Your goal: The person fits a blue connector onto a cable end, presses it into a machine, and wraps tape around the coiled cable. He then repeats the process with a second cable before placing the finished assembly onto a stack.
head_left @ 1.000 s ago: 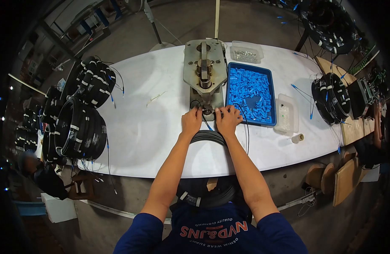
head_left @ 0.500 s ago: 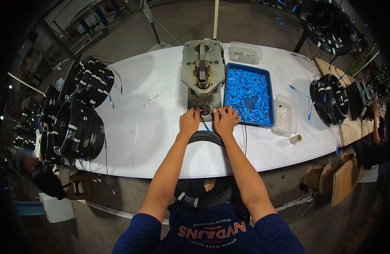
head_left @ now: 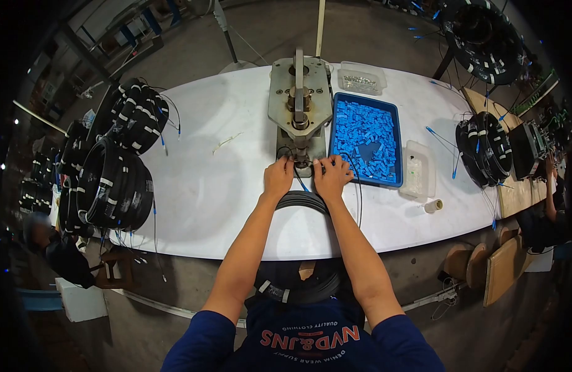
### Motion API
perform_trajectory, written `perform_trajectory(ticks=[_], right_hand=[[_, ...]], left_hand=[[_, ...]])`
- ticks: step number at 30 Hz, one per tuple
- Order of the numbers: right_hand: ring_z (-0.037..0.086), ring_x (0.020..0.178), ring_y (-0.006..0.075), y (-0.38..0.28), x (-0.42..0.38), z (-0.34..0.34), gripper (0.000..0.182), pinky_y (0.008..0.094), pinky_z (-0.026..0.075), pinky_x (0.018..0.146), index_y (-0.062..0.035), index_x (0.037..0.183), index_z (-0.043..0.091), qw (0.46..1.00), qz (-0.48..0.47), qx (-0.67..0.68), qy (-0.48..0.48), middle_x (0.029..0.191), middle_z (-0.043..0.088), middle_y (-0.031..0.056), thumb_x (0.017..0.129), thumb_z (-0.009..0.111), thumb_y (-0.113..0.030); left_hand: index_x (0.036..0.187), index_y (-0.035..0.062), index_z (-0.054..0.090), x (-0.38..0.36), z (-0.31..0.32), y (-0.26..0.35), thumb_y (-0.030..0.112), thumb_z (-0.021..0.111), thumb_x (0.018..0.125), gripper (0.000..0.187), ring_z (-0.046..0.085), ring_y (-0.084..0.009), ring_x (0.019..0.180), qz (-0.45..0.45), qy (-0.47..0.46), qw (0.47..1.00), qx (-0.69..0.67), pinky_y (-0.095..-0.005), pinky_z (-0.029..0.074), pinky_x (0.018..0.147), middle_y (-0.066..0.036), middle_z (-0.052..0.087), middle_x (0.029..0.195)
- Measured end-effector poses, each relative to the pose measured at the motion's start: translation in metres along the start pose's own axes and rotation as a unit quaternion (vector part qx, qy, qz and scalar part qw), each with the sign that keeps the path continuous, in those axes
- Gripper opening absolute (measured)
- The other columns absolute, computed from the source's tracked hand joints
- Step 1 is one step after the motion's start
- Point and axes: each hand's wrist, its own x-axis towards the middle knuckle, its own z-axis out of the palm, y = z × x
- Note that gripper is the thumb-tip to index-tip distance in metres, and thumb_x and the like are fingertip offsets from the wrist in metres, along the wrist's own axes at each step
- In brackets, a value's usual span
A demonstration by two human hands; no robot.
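Press lever now upright, hands unmoved

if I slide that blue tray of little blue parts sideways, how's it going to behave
The blue tray sits flat on the table, low and wide, so it should slide rather than tip. The blue parts lie loose and heaped, so a quick shove would probably shift them toward one wall. It touches the press on one side, which likely blocks that direction.
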Motion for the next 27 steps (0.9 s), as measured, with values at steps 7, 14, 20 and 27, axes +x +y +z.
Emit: perform_trajectory(ticks=[7,14,20,27], right_hand=[[0.043,0.104,0.0295,0.0,0.0,-0.001,0.023,0.0519,0.027,0.088,-0.0143,0.086,0.07,1.0,0.006,0.002,-0.008,0.103,0.053,0.0057,0.088,0.062,-0.036],[0.043,0.104,0.0301,-0.001,0.0,-0.001,0.023,0.052,0.027,0.088,-0.0145,0.086,0.07,1.0,0.005,0.001,-0.011,0.104,0.053,0.0059,0.088,0.062,-0.036],[0.044,0.103,0.0295,0.0,0.0,0.0,0.028,0.0516,0.028,0.084,-0.0132,0.085,0.07,1.0,-0.006,-0.015,0.006,0.105,0.054,0.0059,0.09,0.061,-0.039],[0.043,0.103,0.031,0.0,0.0,0.0,0.025,0.0531,0.028,0.086,-0.0121,0.085,0.068,1.0,0.002,-0.003,-0.007,0.105,0.053,0.0067,0.089,0.061,-0.036]], left_hand=[[0.086,0.0024,0.062,0.0,0.001,-0.002,0.027,0.051,0.096,0.029,0.062,-0.0455,0.074,0.01,0.013,1.0,-0.001,-0.0508,0.049,0.065,-0.024,0.064,0.076],[0.096,0.0021,0.063,-0.001,0.004,-0.004,0.02,0.055,0.094,0.02,0.063,-0.0391,0.072,0.077,0.053,0.995,-0.014,-0.0449,0.047,0.062,-0.019,0.065,0.079],[0.101,0.0081,0.066,-0.009,0.003,0.002,0.017,0.056,0.092,0.016,0.062,-0.0305,0.075,0.147,0.062,0.976,0.15,-0.0431,0.041,0.064,-0.01,0.064,0.08],[0.111,0.009,0.065,-0.018,0.001,0.009,0.019,0.054,0.092,0.024,0.061,-0.0281,0.081,0.14,0.042,0.961,0.233,-0.0441,0.041,0.07,-0.007,0.066,0.085]])
